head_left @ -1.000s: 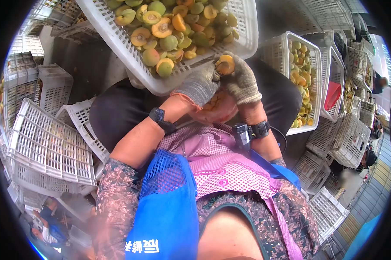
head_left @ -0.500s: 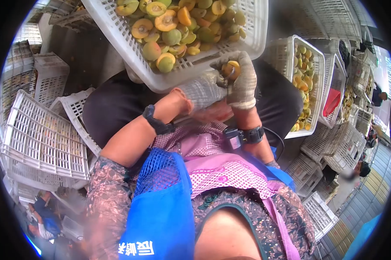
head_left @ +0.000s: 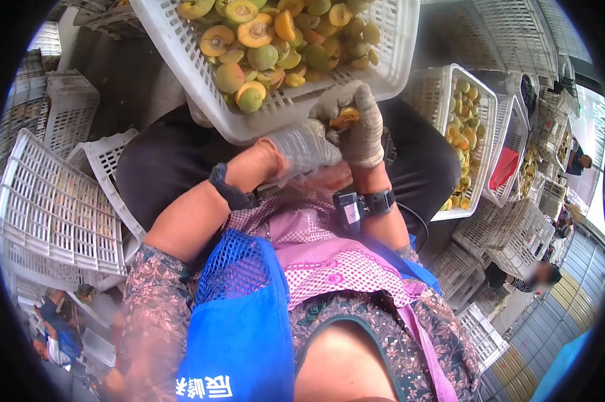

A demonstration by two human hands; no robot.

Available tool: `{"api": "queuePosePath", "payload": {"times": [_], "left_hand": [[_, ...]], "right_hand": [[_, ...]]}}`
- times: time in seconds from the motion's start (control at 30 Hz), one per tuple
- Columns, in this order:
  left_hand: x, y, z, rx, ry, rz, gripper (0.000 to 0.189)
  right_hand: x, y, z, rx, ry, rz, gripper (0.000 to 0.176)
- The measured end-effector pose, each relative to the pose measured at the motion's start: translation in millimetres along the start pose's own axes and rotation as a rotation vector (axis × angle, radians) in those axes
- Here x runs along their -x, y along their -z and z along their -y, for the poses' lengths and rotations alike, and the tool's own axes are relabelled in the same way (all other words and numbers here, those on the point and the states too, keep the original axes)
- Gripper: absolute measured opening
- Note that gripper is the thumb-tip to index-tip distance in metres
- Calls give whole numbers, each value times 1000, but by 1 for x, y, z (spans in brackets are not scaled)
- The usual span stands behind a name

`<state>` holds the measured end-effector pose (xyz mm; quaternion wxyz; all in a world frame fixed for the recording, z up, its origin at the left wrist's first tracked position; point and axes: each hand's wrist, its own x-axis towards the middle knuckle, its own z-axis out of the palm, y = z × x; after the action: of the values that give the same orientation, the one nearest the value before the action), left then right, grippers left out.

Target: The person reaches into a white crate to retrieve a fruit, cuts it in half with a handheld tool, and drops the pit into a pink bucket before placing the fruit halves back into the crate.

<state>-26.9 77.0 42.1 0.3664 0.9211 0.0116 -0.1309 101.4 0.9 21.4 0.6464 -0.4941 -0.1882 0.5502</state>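
Observation:
My left hand (head_left: 308,149), in a grey knitted glove, is closed beside my right hand; its fingertips are blurred, and whatever it grips cannot be made out. My right hand (head_left: 361,127), also gloved, has its fingers wrapped around a cut orange-yellow fruit piece (head_left: 345,118), cut face showing. Both hands meet just below the near edge of a white perforated crate (head_left: 249,127), over my lap. In this crate lie several halved and whole green-orange fruits (head_left: 263,57), some with a brown stone showing.
A second white crate of fruit (head_left: 488,127) stands at the right, with a red object (head_left: 503,167) in the crate beside it. Empty white crates (head_left: 61,201) lean at the left. More crates (head_left: 517,234) are stacked at the right. Other people (head_left: 542,276) are at the far right and lower left.
The whole view has shifted slightly, with my hands now a little further left. The fruit piece in my right hand has turned, its cut face now seen more edge-on.

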Motion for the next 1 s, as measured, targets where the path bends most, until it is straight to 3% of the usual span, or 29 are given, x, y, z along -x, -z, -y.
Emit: {"api": "queuePosePath", "payload": {"times": [0.03,0.07,0.1,0.13,0.2,0.23,0.3,0.33,0.4,0.43,0.47,0.5,0.57,0.6,0.67,0.7,0.73,0.77,0.8,0.83,0.87,0.97,1.0], "left_hand": [[1,-4,2,-5,3,5,17],[-2,-14,5,629,233,-5,23],[-6,-25,8,1258,463,-13,34],[-14,-43,16,1244,460,-3,34],[-26,-76,33,236,60,-424,41],[-25,-71,28,232,50,-418,41],[-21,-59,18,66,158,-178,43],[-20,-75,26,64,154,-182,43],[-23,-140,59,11,257,-431,33],[-28,-152,68,-15,306,-565,31],[-38,-96,40,175,607,-139,33],[-35,-94,41,175,603,-142,33],[-24,-96,42,164,392,-260,33],[-25,-100,40,166,387,-270,33],[-25,-112,38,81,102,-614,29],[-25,-96,35,78,107,-615,29],[-26,-70,25,140,234,-470,29],[-25,-56,23,204,360,-322,29],[-24,-60,31,207,370,-322,29],[-24,-68,40,240,294,-436,29],[-22,-71,48,270,219,-551,29],[-17,-34,29,422,384,-654,27],[-15,-24,27,423,389,-652,27]], "right_hand": [[-1,2,3,256,-13,84,40],[-4,5,-8,-5,-42,100,38],[-5,9,-14,-12,-29,92,38],[-4,12,-18,-243,-88,-27,36],[-6,21,-19,-534,-223,-325,31],[-8,40,-25,-620,-172,-390,28],[4,72,-1,-640,27,-458,24],[10,98,13,-162,232,-496,22],[46,125,72,575,589,-504,21],[58,150,96,610,628,-647,13],[66,135,131,650,530,-848,13],[67,140,142,653,534,-849,13],[68,134,160,774,566,-892,14],[59,127,155,906,543,-805,13],[19,144,125,1366,719,-357,14],[-1,125,107,1242,561,-317,15],[-21,100,83,1115,403,-276,16],[-43,91,59,1157,386,-191,17],[-54,61,41,986,256,-189,18],[-84,59,18,1513,310,-12,21],[-109,69,-9,1738,312,16,24],[-131,43,-41,1576,175,105,24],[-119,36,-28,1876,568,315,28]]}}
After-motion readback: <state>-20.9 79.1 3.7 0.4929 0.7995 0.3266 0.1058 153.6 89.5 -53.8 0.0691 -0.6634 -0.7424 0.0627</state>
